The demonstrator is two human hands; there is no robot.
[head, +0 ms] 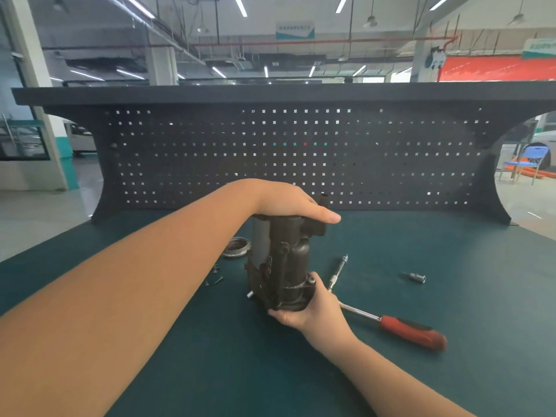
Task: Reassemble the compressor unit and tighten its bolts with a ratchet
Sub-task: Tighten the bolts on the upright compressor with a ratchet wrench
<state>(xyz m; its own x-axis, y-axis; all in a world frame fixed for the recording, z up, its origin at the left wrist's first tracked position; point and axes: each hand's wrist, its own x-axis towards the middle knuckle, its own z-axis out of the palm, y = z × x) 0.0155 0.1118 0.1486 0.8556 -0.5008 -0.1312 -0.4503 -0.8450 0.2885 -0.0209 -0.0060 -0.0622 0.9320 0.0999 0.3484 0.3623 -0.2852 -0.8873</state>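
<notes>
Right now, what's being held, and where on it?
The compressor unit, upright on the bench. The left hand rests over its top end; the right hand grips its lower end from beneath. The ratchet lies untouched.

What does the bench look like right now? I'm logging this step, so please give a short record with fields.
compressor unit: dark compressor unit standing on end on the green bench mat
left hand: left hand rests over its top
right hand: right hand grips its lower end
ratchet: red-handled ratchet lies on the mat to the right, not held
socket: small socket lies apart, farther right
loose parts: ring-shaped part and small screws to the left
backdrop: black pegboard
</notes>
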